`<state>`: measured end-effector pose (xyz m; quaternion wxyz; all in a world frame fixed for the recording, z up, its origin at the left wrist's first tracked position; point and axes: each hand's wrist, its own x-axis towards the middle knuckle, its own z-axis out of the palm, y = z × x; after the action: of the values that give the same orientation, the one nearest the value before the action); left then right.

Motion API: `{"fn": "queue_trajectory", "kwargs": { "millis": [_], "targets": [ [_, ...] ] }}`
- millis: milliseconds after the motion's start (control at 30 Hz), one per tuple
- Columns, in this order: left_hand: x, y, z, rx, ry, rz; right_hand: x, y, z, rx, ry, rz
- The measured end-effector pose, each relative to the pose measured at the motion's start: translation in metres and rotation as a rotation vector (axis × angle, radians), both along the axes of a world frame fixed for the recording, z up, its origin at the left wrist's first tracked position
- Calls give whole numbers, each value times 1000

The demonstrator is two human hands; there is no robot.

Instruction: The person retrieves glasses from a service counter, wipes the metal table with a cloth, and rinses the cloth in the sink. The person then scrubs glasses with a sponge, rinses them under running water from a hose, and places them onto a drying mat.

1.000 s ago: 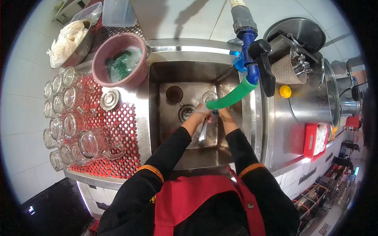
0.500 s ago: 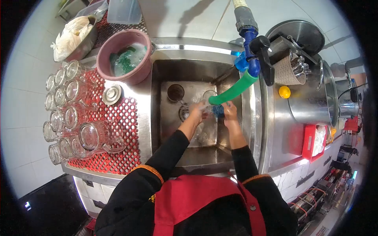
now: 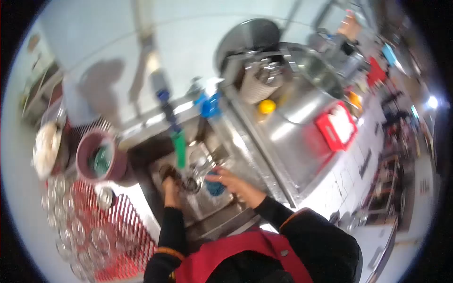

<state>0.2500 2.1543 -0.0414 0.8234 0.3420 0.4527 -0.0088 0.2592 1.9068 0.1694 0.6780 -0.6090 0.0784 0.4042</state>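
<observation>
My left hand (image 3: 171,192) reaches into the metal sink (image 3: 141,162) at a dark glass (image 3: 166,170). Blur hides whether its fingers close on the glass. My right hand (image 3: 233,183) holds a blue scrubbing pad (image 3: 214,187) low in the sink, its fingers over the pad. Between the hands lies a clear glass mug (image 3: 191,185). Another clear glass (image 3: 200,158) is farther back. A green hose (image 3: 179,148) hangs from the blue tap over the sink.
Several glass mugs (image 3: 78,231) stand left on a red perforated mat (image 3: 130,226). A pink bucket (image 3: 85,158) holds sudsy water and green scrubber. On the right counter are a yellow ball-like thing (image 3: 267,107) and a red basket (image 3: 330,129). Another person's hand (image 3: 350,27) shows upper right.
My view has swung right and blurred. My left hand has moved from under the hose to the dark glass. My right hand stays with the blue scrubbing pad.
</observation>
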Motion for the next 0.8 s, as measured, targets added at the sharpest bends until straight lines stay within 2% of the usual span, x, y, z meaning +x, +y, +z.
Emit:
{"fn": "queue_trajectory", "kwargs": {
  "millis": [33, 67, 100, 133, 200, 267, 300, 333, 400, 433, 467, 500, 533, 567, 633, 700, 767, 800],
  "targets": [
    [2, 0, 19, -87, 43, -47, 1, -1, -7, -56, -17, 3],
    [-8, 7, 11, -236, -181, -208, 0, 0, -7, -70, 35, -18],
    [-12, -11, 73, 15, 16, -200, 2, -4, -9, 118, 135, -32],
    [-13, -11, 68, 248, 85, -222, 3, -5, 3, 188, 219, -131],
    [-20, -14, 83, 332, -1, -323, 0, -9, 29, 274, 286, -240],
    [-20, -11, 104, 418, -72, -403, -4, -16, 41, 506, 385, -284],
    [-19, -8, 115, 520, -161, -540, -7, -18, 42, 515, 374, -290],
    [-17, -5, 125, 623, -247, -677, -10, -19, 42, 577, 343, -250],
    [-14, -3, 141, 655, -306, -731, -12, -29, 35, 687, 342, -82],
    [-12, -4, 148, 678, -362, -775, -12, -31, 25, 694, 335, -84],
    [-10, -5, 160, 684, -365, -778, -16, -31, 16, 651, 234, -53],
    [-7, -7, 173, 1092, -321, -921, -19, -30, 12, 607, 137, -23],
    [-4, -10, 184, 1505, -261, -1047, -21, -33, 9, 438, 48, 67],
    [-1, -15, 189, 1512, -255, -1048, -24, -35, 12, 446, 49, 69],
    [-1, -31, 195, 1354, -275, -1033, -31, -38, 16, 136, -122, 205],
    [-7, -53, 223, 1857, -269, -1515, -30, -37, -4, -99, -186, 250],
    [-20, -82, 258, 1773, -32, -1504, -25, -32, -11, -266, -123, 265],
    [-25, -89, 260, 1793, -8, -1540, -29, -30, -17, -275, -169, 195]
  ]
}}
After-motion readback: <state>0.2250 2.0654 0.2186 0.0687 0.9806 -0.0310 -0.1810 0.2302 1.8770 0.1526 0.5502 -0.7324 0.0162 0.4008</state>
